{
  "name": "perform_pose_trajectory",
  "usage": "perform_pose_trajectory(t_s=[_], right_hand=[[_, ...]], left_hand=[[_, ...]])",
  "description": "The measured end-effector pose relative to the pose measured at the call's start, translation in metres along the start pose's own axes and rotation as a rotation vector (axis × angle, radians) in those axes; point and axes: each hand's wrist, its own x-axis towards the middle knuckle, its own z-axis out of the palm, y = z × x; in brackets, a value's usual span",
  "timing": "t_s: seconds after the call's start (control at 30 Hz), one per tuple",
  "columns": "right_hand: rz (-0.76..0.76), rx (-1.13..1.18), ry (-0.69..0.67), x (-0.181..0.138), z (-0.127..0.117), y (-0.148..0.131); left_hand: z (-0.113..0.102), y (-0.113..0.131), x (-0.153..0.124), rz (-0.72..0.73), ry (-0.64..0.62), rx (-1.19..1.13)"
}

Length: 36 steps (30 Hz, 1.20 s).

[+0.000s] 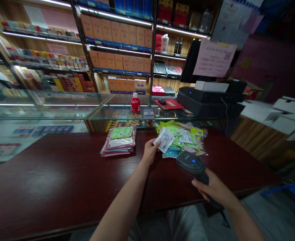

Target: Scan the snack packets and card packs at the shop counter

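Note:
My left hand (151, 151) pinches the edge of a white packet (165, 139) with dark print on it. That packet is tilted up at the left side of a loose pile of green, yellow and blue packets (192, 139). In my right hand (214, 187) is a black barcode scanner (191, 162), gripped by its handle, with a small blue light on top. Its head points toward the pile and the white packet, apart from both. Left of my left hand lies a neater stack of flat packets (119, 144), pink and white with green ones on top.
The dark red wooden table (49, 180) meets a glass display counter (104, 113) at its far side. On the glass stand a red bottle (135, 103), a mouse (162, 101) on a red pad, and a black register (208, 98) under a monitor. White boxes (275, 113) sit at right.

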Motion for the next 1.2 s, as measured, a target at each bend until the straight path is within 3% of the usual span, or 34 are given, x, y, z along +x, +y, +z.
perform_pose_trajectory(t_s=[0.27, 0.57, 0.73, 0.97, 1.2], right_hand=[[0.022, -0.111, -0.05, 0.003, -0.001, -0.01], [-0.01, -0.071, -0.055, 0.004, -0.001, -0.011], [-0.005, -0.009, -0.071, 0.004, -0.001, -0.009], [-0.019, 0.431, 0.077, 0.02, 0.0, -0.011], [-0.123, 0.897, 0.161, 0.069, -0.028, -0.008]], left_hand=[[-0.002, -0.003, -0.002, -0.009, -0.013, -0.042], [0.001, -0.001, -0.004, -0.012, 0.045, -0.041], [0.001, 0.001, -0.005, -0.033, 0.006, -0.042], [0.001, 0.006, -0.007, -0.052, 0.02, -0.103], [0.003, 0.013, -0.009, -0.068, 0.045, -0.111]])
